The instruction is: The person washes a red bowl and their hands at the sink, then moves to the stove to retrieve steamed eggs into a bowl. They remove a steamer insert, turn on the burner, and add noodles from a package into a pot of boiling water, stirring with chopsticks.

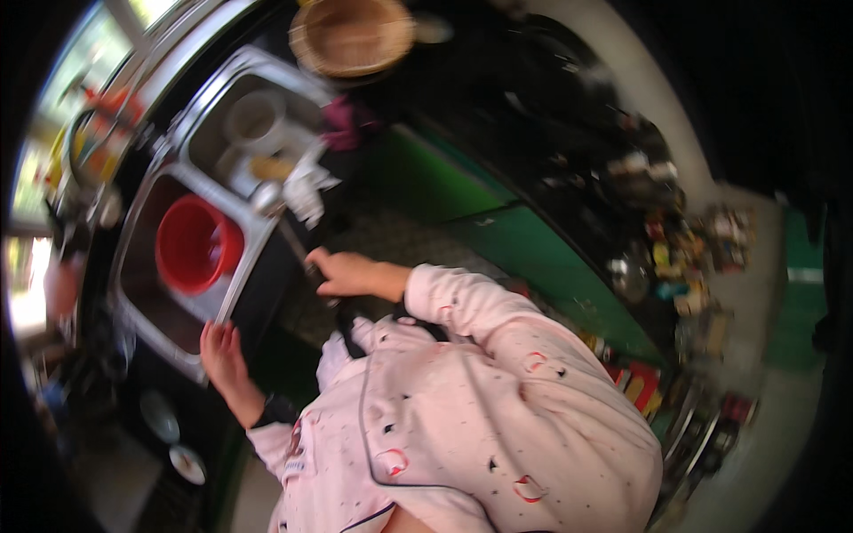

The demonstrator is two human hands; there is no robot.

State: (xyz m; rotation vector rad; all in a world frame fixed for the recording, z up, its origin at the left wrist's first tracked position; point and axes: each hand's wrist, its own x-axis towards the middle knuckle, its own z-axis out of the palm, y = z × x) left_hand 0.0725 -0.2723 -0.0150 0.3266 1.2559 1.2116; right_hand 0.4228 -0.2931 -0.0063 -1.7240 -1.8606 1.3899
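My right hand (348, 272) is closed around the dark end of a long-handled metal ladle (290, 234). The ladle's round bowl lies over the near rim of the double stainless-steel sink (256, 230), beside a crumpled white cloth or bag (308, 186). At the sink's lower corner, my left hand (223, 353) rests on the rim with its fingers extended, and no object shows in it. A red plastic basin (198, 244) sits in the lower sink bowl. The upper one holds a whitish round container (256, 118) and a yellowish item (270, 168), both blurred.
A woven basket (352, 33) stands on the dark counter past the sink, near a purple cloth (346, 123). Two dishes (160, 416) (187, 464) lie below the sink. Green cabinet doors (533, 246) run along the right counter, which holds a dark wok (553, 60) and several jars or packets (666, 266).
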